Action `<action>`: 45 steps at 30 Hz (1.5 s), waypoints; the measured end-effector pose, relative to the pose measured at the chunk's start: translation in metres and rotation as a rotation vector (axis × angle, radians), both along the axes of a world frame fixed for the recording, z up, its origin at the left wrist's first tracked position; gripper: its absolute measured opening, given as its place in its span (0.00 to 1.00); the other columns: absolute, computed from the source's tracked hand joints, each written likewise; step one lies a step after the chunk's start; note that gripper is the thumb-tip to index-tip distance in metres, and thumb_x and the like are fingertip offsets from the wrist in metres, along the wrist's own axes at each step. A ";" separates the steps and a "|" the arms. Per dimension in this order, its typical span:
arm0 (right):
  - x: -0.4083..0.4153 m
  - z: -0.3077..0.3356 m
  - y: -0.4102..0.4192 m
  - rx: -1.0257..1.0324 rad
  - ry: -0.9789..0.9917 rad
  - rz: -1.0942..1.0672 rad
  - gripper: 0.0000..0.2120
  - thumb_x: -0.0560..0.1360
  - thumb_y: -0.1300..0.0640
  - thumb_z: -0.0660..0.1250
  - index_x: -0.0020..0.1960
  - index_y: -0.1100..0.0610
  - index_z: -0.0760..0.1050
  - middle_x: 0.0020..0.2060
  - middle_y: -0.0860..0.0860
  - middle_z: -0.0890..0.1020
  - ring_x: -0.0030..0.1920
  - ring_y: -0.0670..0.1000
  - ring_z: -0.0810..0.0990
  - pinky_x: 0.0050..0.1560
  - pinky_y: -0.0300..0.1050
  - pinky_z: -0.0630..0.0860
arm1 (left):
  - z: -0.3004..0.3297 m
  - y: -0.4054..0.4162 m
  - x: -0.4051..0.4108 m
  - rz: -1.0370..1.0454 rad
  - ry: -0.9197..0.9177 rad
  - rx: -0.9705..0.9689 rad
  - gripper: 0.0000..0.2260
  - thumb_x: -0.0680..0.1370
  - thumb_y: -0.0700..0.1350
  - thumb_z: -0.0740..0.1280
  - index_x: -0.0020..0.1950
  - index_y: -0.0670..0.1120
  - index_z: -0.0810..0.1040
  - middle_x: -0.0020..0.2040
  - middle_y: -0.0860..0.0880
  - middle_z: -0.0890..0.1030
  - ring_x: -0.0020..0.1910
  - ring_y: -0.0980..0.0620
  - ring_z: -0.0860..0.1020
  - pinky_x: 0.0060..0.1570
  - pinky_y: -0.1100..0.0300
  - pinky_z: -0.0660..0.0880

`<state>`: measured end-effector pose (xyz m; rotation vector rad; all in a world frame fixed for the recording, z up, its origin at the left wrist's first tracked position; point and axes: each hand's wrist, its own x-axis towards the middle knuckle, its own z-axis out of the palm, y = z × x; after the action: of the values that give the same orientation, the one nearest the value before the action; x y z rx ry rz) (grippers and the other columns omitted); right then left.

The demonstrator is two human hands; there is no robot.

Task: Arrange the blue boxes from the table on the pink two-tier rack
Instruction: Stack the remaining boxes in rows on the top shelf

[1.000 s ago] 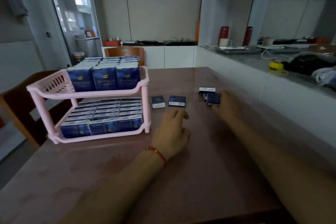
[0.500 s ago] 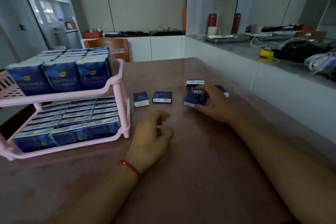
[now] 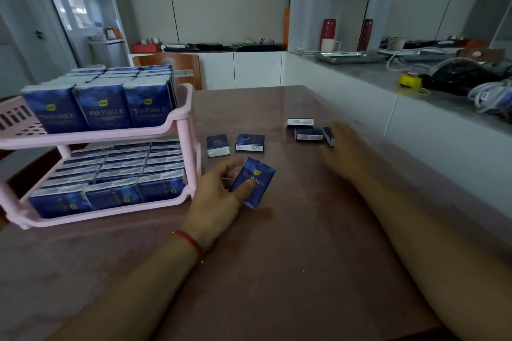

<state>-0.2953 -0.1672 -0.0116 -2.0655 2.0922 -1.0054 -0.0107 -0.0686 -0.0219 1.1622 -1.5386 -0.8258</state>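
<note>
A pink two-tier rack (image 3: 177, 123) stands at the left of the table, both tiers packed with blue "Twinkle" boxes. My left hand (image 3: 219, 196) grips one blue box (image 3: 256, 181) just right of the rack's lower tier. Two loose blue boxes (image 3: 218, 145) (image 3: 250, 142) lie behind it. Farther right, three more blue boxes (image 3: 300, 122) (image 3: 309, 134) (image 3: 328, 135) cluster together. My right hand (image 3: 342, 144), blurred, hovers with fingers spread right beside that cluster and holds nothing.
The brown table (image 3: 277, 257) runs along a white counter (image 3: 415, 108) at the right, which carries cables, a metal tray and red vases. A wooden chair (image 3: 171, 62) stands behind the rack.
The blue box that my right hand held has passed to my left hand. My right hand has gone back toward the cluster of boxes. The view has shifted rightward.
</note>
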 end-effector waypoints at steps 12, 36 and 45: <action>-0.008 -0.009 -0.010 0.111 0.184 -0.437 0.22 0.73 0.42 0.68 0.59 0.57 0.71 0.57 0.61 0.80 0.57 0.63 0.78 0.59 0.59 0.72 | -0.002 0.007 -0.001 -0.009 0.065 -0.035 0.16 0.75 0.38 0.73 0.60 0.51 0.78 0.52 0.54 0.85 0.52 0.56 0.83 0.51 0.62 0.80; 0.085 0.047 0.071 0.162 -0.189 0.883 0.26 0.73 0.59 0.69 0.68 0.44 0.71 0.66 0.42 0.75 0.65 0.43 0.75 0.60 0.46 0.79 | 0.002 0.005 0.010 -0.159 0.159 0.046 0.25 0.72 0.35 0.76 0.67 0.48 0.74 0.59 0.49 0.84 0.57 0.54 0.83 0.57 0.59 0.80; 0.097 0.040 0.074 0.201 -0.122 0.786 0.24 0.69 0.46 0.78 0.63 0.46 0.78 0.53 0.41 0.83 0.51 0.42 0.82 0.52 0.44 0.82 | -0.003 0.008 0.019 -0.189 -0.109 0.031 0.29 0.67 0.44 0.79 0.65 0.49 0.72 0.59 0.51 0.83 0.57 0.54 0.82 0.59 0.49 0.80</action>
<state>-0.1981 -0.0932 0.0286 -2.3098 1.0758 -0.7210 0.0086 -0.0601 -0.0250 1.1118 -1.7507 -0.9264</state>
